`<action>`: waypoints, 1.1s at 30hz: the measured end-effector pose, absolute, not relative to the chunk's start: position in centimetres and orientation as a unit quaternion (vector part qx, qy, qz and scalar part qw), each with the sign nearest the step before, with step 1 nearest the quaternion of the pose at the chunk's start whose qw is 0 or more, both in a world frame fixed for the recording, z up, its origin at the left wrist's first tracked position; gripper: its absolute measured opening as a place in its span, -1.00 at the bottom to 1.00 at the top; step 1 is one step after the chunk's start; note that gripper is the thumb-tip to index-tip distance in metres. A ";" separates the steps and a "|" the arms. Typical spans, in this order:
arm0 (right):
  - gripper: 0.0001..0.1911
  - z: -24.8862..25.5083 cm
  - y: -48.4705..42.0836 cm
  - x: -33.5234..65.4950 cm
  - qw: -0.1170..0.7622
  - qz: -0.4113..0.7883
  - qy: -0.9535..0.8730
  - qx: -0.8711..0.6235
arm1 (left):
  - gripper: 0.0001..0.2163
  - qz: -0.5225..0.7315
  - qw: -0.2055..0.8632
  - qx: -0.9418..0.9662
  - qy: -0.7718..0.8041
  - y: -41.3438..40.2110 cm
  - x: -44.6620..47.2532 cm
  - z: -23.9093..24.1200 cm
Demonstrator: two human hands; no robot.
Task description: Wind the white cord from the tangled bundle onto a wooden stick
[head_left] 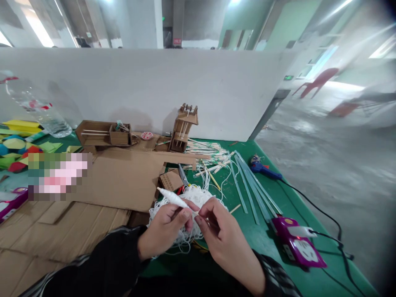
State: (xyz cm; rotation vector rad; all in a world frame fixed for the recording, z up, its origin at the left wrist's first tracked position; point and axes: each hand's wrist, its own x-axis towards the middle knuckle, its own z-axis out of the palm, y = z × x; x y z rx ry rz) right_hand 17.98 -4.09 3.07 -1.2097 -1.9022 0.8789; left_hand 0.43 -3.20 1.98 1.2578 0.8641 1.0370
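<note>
The wound stick (173,199), a thin rod wrapped thickly in white string, is held up near the centre of the frame. Its long axis slants from a bare tip at upper left down to a thin end at lower right, so the thick winding lies up and left of both sets of fingers. The left hand (163,231) is nearer that winding, its fingers grasping the rod just below it. The right hand (227,235) appears to pinch the lower end; whether a strand is also caught there cannot be told, since its own knuckles cover the spot.

Behind and beneath the hands is a loose heap of white string (201,193), partly blocked from view; where its strand joins the winding is unclear. Beyond it, scissors (182,175) show only in part. Thin sticks (213,150) lie above the heap on the green table (256,237), clear strips (252,189) to its right. A pixelated patch masks something at left of the frame, over the cardboard sheet (123,175).
</note>
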 end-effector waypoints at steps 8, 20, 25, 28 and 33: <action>-0.78 3.7 -2.9 18.7 0.322 0.277 -0.787 -0.446 | -0.76 0.446 0.638 0.516 0.359 -2.1 -1.1 2.7; -0.92 6.5 -1.6 19.5 0.283 0.329 -0.812 -0.390 | -0.87 0.358 0.509 0.692 0.364 -0.2 -4.0 4.3; -0.83 7.0 -1.1 19.7 0.282 0.315 -0.820 -0.386 | -0.82 0.423 0.500 0.663 0.362 -0.1 -2.1 3.5; -0.90 7.2 -1.2 19.7 0.293 0.307 -0.814 -0.396 | -0.83 0.447 0.523 0.644 0.334 0.0 -1.6 3.5; -0.90 6.5 -1.1 20.0 0.297 0.284 -0.824 -0.391 | -0.88 0.444 0.507 0.646 0.358 0.0 -1.8 3.6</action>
